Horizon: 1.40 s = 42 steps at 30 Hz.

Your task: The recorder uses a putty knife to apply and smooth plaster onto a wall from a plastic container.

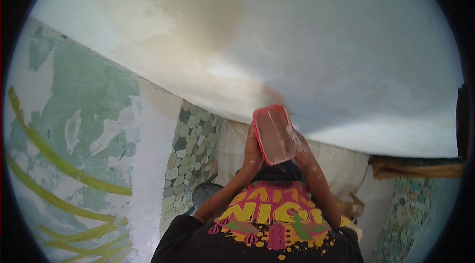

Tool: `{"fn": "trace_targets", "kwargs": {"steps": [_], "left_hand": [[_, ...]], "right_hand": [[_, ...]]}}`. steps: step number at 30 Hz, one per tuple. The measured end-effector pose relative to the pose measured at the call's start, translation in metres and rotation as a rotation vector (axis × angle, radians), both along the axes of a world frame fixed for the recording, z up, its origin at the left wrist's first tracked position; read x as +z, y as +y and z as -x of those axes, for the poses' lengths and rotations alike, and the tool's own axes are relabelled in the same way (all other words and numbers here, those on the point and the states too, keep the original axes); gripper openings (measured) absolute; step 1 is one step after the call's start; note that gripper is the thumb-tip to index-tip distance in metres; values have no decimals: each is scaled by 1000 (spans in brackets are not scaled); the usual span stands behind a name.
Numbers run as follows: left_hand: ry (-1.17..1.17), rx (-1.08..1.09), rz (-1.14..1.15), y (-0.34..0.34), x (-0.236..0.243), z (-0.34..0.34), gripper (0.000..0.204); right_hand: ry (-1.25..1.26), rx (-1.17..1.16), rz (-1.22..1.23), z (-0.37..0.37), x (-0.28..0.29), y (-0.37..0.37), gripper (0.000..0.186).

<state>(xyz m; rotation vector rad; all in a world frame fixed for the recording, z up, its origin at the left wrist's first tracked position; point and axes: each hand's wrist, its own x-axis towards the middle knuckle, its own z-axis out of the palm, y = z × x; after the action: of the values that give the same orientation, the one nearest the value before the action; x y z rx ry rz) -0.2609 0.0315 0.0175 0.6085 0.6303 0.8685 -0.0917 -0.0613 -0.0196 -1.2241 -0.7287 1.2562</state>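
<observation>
A red-rimmed rectangular thing (275, 136), with a flat brownish-grey face crossed by a pale streak, is held up in front of my chest. Whether it is a shallow tray or a block, I cannot tell. My left hand (254, 151) grips its left side, the fingers mostly hidden by it. On its other side my right hand (298, 146) is closed round the edge, with white smears on the skin. Just beyond its far end spreads a large pale surface (346, 50), smooth with beige and grey patches.
At left stands a patchy green and white wall (94, 90) with curved yellow-green stripes. Beside it runs a strip of pebble tiles (190, 134). A dark rounded object (205, 195) sits low behind my left arm. A brown, plank-like piece (418, 169) lies at right, near a yellowish object (350, 207).
</observation>
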Motion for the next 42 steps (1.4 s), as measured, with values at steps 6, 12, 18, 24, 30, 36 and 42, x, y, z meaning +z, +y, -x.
{"fn": "trace_targets", "kwargs": {"steps": [6,12,18,24,30,36,42], "left_hand": [[297,80,-337,-2,25,-9,65],[613,-27,-1097,6,73,-1,73],[710,-315,-1140,-13,105,3,47],[772,-257,-1280,-34,102,0,49],[737,-89,-1264,-53,95,-14,40],[725,-113,-1174,-73,82,-27,36],[939,-220,-1378,-66,117,-34,39]], "right_hand": [[198,-13,87,-9,50,4,54],[216,54,179,-42,47,-4,54],[148,158,164,-56,52,-3,61],[311,232,191,-76,51,-14,62],[461,220,67,-86,25,-29,55],[930,379,19,-80,-9,-31,65],[1079,624,-370,-61,-78,-14,64]]}}
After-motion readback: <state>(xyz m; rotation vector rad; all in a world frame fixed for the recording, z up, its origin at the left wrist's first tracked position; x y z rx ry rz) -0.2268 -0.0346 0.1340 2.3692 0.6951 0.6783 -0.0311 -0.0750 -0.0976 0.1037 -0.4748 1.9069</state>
